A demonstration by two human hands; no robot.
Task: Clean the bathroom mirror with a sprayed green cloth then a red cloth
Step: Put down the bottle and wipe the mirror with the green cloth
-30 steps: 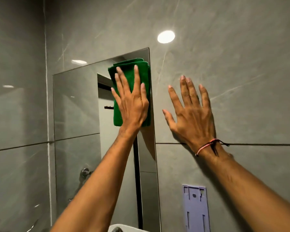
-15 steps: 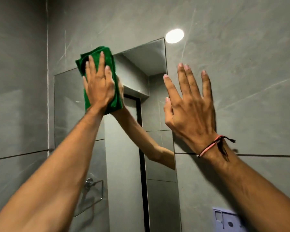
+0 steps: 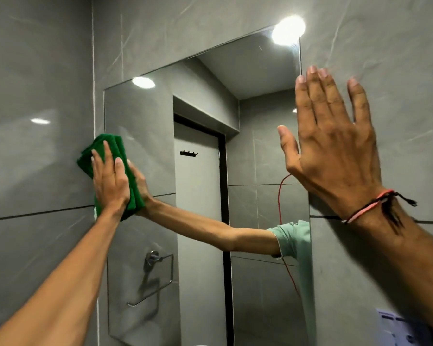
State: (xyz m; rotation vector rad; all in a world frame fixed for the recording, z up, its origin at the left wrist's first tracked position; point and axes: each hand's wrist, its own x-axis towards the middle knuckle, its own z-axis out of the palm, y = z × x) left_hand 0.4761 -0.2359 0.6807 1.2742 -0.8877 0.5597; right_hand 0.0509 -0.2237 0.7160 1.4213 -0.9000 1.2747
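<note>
**Green cloth pressed at the mirror's left edge**

Here the folded green cloth (image 3: 115,171) lies flat against the mirror (image 3: 150,136), at its left edge about halfway up, with part of the cloth overlapping onto the grey wall (image 3: 35,96) beside it. The left hand (image 3: 110,182) covers the cloth, palm down and fingers stretched out straight, pressing it to the glass rather than clutching it. The right hand (image 3: 333,148) rests flat and open, fingers spread, on the wall tile just beside the mirror's right edge; a red and black thread band (image 3: 370,204) circles its wrist.

The mirror is a plain frameless sheet set on glossy grey marble-look tiles with dark grout lines. A bright round ceiling light (image 3: 288,29) glares at its top right corner. In the glass appear a pale door with a small black hook rack (image 3: 188,153), a chrome towel ring (image 3: 155,275), a thin red cord (image 3: 281,203), and the person's outstretched arm with a pale green sleeve (image 3: 293,240). A pale lilac bracket (image 3: 395,328) sits low on the wall at right, partly hidden by the right forearm. No container is visible.
</note>
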